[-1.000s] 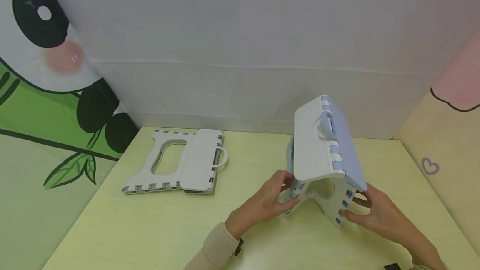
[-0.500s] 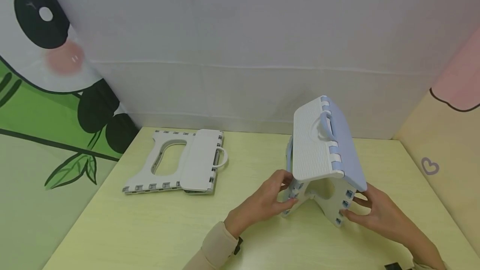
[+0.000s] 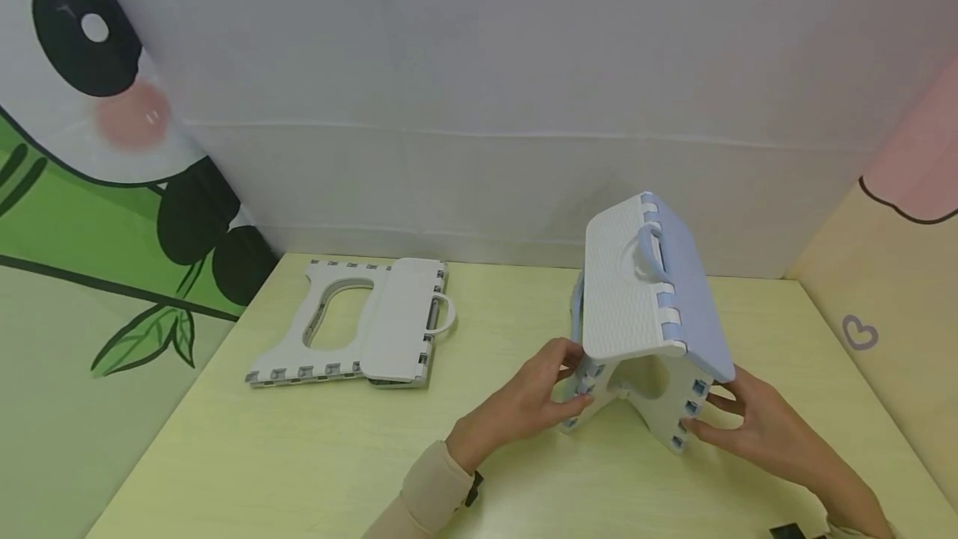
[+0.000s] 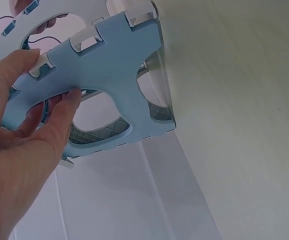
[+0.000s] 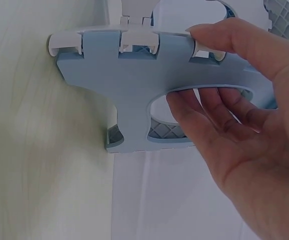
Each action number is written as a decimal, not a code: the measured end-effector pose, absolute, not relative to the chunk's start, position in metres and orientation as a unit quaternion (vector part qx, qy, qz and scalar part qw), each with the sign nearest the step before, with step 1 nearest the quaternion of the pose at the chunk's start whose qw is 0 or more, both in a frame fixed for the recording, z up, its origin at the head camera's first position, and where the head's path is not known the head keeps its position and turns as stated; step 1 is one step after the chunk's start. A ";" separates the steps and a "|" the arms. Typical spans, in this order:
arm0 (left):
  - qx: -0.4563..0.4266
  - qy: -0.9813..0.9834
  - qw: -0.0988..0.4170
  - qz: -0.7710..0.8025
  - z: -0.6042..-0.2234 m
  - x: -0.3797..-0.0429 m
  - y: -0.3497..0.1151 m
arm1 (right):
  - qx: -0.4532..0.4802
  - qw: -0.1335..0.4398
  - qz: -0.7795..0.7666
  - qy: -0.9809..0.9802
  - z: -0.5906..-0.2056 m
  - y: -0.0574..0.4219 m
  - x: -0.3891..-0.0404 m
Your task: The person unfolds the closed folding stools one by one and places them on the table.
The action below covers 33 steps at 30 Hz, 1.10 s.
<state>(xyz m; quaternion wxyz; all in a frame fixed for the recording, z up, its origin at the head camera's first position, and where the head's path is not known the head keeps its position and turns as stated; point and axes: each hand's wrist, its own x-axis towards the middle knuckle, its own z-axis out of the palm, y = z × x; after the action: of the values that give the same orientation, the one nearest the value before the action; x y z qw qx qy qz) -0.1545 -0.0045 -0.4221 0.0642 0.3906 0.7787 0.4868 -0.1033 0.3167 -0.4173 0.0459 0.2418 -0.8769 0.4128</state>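
A folding step stool (image 3: 624,277), white on one half and light blue on the other, stands partly unfolded on the table, its two top panels sloping like a roof. A light blue carry handle (image 3: 653,254) sits at the ridge. My left hand (image 3: 527,398) grips the stool's left leg side, thumb on the hinge edge and fingers through the cutout of the blue leg panel (image 4: 112,65). At the right leg side my right hand (image 3: 763,422) holds the other blue panel (image 5: 134,80) likewise, its fingers curled into the oval opening and thumb at the hinged edge.
A second folding stool (image 3: 400,318), white and folded flat, lies on the left of the table (image 3: 322,456) with its loop handle (image 3: 445,313) pointing right. A pale cloth wall (image 3: 479,106) rises behind the table, with printed cartoon panels at both sides.
Both hands keep their grips on the stool, which stays half folded in the same place. Only a very slight shift of the view shows.
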 end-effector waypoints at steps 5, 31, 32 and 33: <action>0.388 0.779 0.065 0.488 -0.423 -0.154 -0.005 | 0.244 0.043 0.415 -0.875 -0.416 0.318 -0.103; 0.393 0.778 0.067 0.485 -0.418 -0.154 -0.009 | 0.241 0.043 0.407 -0.880 -0.413 0.322 -0.102; 0.393 0.778 0.068 0.485 -0.418 -0.154 -0.009 | 0.242 0.043 0.406 -0.880 -0.413 0.322 -0.102; 0.392 0.779 0.069 0.485 -0.418 -0.154 -0.009 | 0.242 0.041 0.406 -0.880 -0.413 0.322 -0.103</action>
<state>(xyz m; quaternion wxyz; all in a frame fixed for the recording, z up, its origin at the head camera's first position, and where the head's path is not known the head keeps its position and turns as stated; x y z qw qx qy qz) -0.1541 -0.0092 -0.4178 0.0685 0.3925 0.7788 0.4846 -0.1025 0.3223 -0.4130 0.0413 0.2419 -0.8801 0.4065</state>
